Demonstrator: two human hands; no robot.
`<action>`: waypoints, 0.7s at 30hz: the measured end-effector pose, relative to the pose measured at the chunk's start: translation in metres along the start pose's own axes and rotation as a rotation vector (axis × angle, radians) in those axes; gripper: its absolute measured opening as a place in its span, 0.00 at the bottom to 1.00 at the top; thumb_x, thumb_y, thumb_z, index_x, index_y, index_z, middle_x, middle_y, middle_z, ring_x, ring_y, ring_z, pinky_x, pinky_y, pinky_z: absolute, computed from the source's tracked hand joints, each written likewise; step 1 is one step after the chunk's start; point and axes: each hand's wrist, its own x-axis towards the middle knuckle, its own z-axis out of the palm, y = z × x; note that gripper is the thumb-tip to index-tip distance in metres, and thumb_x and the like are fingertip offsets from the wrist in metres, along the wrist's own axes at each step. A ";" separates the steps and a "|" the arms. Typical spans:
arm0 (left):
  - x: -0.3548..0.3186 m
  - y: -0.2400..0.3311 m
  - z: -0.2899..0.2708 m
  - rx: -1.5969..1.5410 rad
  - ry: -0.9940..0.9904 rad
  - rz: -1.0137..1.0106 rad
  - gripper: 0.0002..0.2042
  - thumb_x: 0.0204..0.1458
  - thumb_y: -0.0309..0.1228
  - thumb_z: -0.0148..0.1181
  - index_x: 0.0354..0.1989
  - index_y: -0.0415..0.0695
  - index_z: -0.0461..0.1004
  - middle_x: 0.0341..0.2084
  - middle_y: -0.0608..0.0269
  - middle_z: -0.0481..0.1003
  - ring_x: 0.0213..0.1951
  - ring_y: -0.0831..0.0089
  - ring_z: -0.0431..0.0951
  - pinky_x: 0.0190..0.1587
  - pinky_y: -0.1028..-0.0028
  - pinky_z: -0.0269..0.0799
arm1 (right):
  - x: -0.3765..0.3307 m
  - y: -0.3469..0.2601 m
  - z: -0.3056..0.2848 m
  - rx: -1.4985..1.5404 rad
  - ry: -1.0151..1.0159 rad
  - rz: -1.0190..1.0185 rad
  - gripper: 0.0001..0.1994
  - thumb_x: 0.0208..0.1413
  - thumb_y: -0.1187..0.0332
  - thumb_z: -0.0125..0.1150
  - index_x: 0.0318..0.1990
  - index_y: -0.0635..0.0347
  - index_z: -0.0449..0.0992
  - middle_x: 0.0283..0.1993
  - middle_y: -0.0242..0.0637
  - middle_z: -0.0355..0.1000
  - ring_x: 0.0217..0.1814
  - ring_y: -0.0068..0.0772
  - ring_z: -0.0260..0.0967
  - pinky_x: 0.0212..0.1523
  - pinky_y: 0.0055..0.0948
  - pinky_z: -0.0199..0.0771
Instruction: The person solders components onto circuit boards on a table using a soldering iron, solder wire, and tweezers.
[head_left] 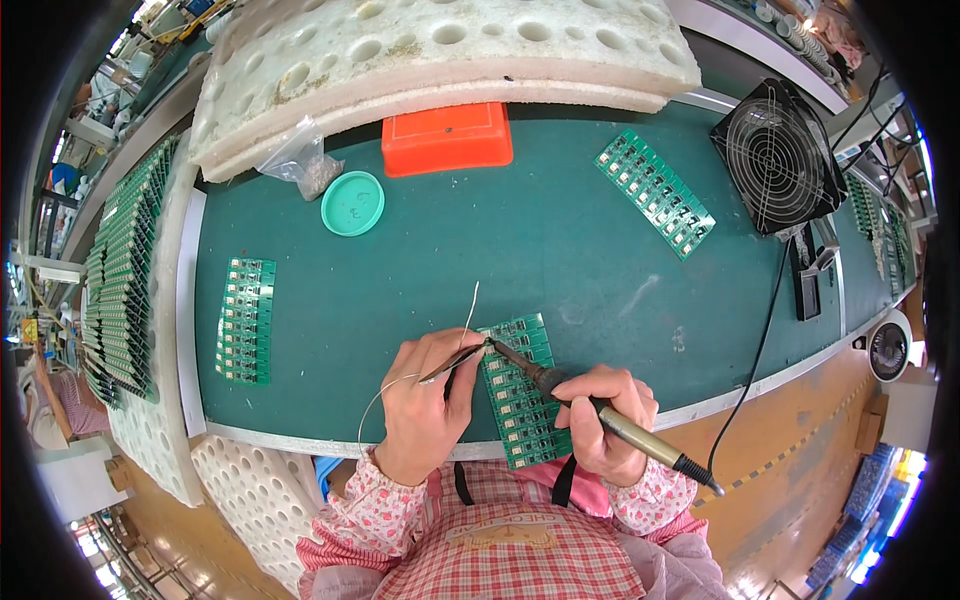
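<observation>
A green panel of small circuit boards (522, 425) lies at the table's front edge, between my hands. My right hand (612, 420) is closed around a soldering iron (640, 438), its tip at the panel's upper left corner. At that same corner are the points of dark tweezers (450, 366), gripped in my left hand (420, 410). A thin, silvery solder wire (372, 403) curves past the left fingers, and one end rises above the panel. Whether the iron's tip touches the board is too small to tell.
Two more board panels (246, 320) (655, 193) lie left and far right. At the back are a red-orange box (447, 142), a turquoise lid (352, 204), a plastic bag (300, 163) and holed white foam (440, 60). A black fan (778, 160) stands right; the iron's cord (755, 365) hangs nearby.
</observation>
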 end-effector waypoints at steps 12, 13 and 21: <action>0.000 0.001 0.001 0.010 0.004 0.014 0.07 0.50 0.16 0.64 0.38 0.37 0.78 0.38 0.56 0.81 0.37 0.59 0.80 0.40 0.68 0.74 | -0.003 0.008 -0.006 -0.111 -0.007 -0.247 0.05 0.52 0.74 0.65 0.37 0.62 0.77 0.20 0.34 0.70 0.15 0.32 0.66 0.17 0.31 0.67; 0.000 0.000 0.001 0.008 0.005 0.012 0.07 0.50 0.16 0.64 0.38 0.37 0.78 0.38 0.56 0.81 0.37 0.59 0.80 0.40 0.68 0.74 | -0.004 0.008 -0.007 -0.092 0.033 -0.250 0.06 0.51 0.75 0.64 0.37 0.62 0.77 0.20 0.34 0.71 0.15 0.32 0.66 0.17 0.30 0.67; -0.002 -0.002 0.001 0.007 0.005 0.032 0.07 0.51 0.16 0.64 0.38 0.36 0.77 0.38 0.55 0.81 0.37 0.58 0.80 0.40 0.67 0.74 | -0.021 -0.001 -0.008 -0.060 0.160 -0.109 0.10 0.65 0.66 0.50 0.38 0.65 0.70 0.14 0.30 0.67 0.14 0.21 0.64 0.16 0.23 0.63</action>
